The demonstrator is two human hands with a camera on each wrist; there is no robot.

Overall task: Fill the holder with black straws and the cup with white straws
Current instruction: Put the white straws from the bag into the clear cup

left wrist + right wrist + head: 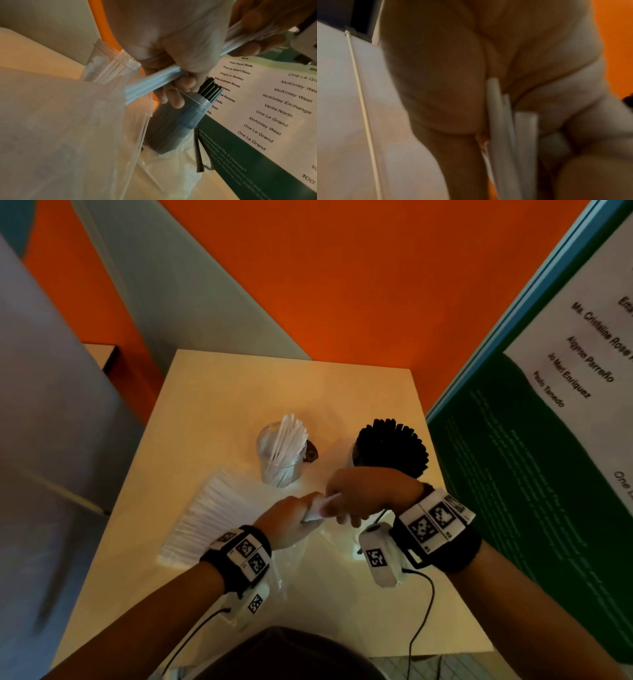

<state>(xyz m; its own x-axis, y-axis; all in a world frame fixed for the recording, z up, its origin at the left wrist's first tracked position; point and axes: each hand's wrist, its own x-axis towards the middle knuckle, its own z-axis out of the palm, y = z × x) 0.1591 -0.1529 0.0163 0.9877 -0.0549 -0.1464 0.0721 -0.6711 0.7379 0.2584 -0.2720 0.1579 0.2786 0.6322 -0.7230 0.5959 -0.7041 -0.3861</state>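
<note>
A small bundle of white straws [320,506] runs between my two hands over the middle of the table. My left hand [291,520] grips one end of the bundle [154,81]. My right hand [346,505] curls its fingers around the other end [506,128]. Behind them stands a clear cup [279,453] with several white straws [289,436] leaning in it. To its right the holder [356,453] is packed with black straws [394,446]. In the left wrist view the holder [173,125] and the cup [102,62] show beyond my fingers.
A pile of white straws in clear plastic wrap [209,518] lies at the table's left. Loose clear plastic [308,559] spreads under my hands. A green board with printed sheets [548,440] stands close on the right. Two loose black straws [199,152] lie beside the holder.
</note>
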